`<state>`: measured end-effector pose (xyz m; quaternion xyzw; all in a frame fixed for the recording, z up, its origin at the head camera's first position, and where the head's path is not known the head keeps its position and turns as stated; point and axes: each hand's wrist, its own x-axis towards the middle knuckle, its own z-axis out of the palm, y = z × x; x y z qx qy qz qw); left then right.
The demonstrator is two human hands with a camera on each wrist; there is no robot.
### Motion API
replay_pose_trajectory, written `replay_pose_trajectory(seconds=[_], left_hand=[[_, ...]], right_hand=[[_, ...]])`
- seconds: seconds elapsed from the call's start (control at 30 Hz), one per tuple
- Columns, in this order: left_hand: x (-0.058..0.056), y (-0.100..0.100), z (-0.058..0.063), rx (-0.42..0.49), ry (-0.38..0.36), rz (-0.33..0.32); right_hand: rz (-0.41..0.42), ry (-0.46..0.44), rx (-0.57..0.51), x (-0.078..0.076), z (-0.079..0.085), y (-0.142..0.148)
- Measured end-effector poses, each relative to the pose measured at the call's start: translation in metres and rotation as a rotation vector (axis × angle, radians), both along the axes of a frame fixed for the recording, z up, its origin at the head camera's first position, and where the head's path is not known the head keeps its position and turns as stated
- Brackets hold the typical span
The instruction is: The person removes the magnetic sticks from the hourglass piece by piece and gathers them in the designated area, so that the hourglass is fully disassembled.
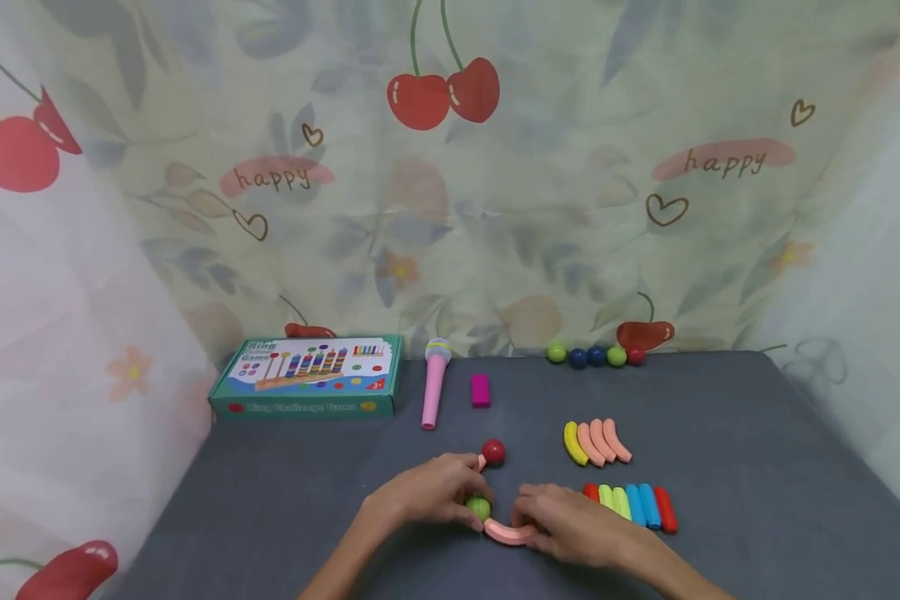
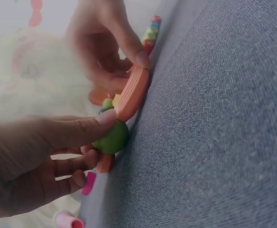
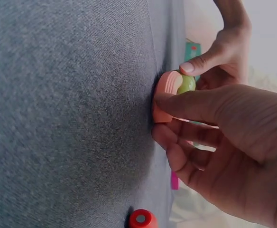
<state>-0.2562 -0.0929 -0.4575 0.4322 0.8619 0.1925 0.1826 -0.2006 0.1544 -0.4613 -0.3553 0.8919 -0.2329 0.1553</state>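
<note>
My left hand [image 1: 437, 492] pinches a green ball [image 1: 479, 508] between thumb and fingers, close over the grey table. Opposite it, my right hand [image 1: 570, 525] grips the far end of a curved peach stick [image 1: 504, 533]. The stick's other end sits right at the green ball, as the left wrist view shows, and its outer side has ridges [image 2: 134, 90]. Beyond the left fingers, a red ball [image 1: 493, 452] adjoins another peach stick [image 1: 482, 462], mostly hidden by that hand. Part of this second piece [image 2: 106, 164] shows past the green ball.
Straight coloured sticks [image 1: 648, 504] lie beside the right hand. Behind them are a yellow curved stick [image 1: 574, 443] and several peach ones [image 1: 602, 442]. Farther back are a row of balls [image 1: 597, 356], a magenta block [image 1: 480, 391], a pink toy microphone [image 1: 434, 387] and a game box [image 1: 307, 375].
</note>
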Motion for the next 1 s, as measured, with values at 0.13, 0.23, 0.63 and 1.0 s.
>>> replay_pose_trajectory(seconds=[0.13, 0.23, 0.63, 1.0], left_hand=[[0.000, 0.002, -0.002, 0.003, 0.022, -0.008], [0.000, 0.003, -0.002, 0.018, 0.034, -0.039], [0.000, 0.000, -0.002, 0.000, 0.015, -0.011], [0.000, -0.002, -0.002, -0.005, -0.022, 0.010]], right_hand=[[-0.001, -0.015, 0.003, -0.001, 0.000, 0.001], [-0.011, -0.042, 0.019, 0.000, 0.002, 0.003], [-0.036, 0.027, -0.069, 0.002, 0.017, 0.025], [-0.304, 0.203, -0.128, -0.025, 0.023, 0.074]])
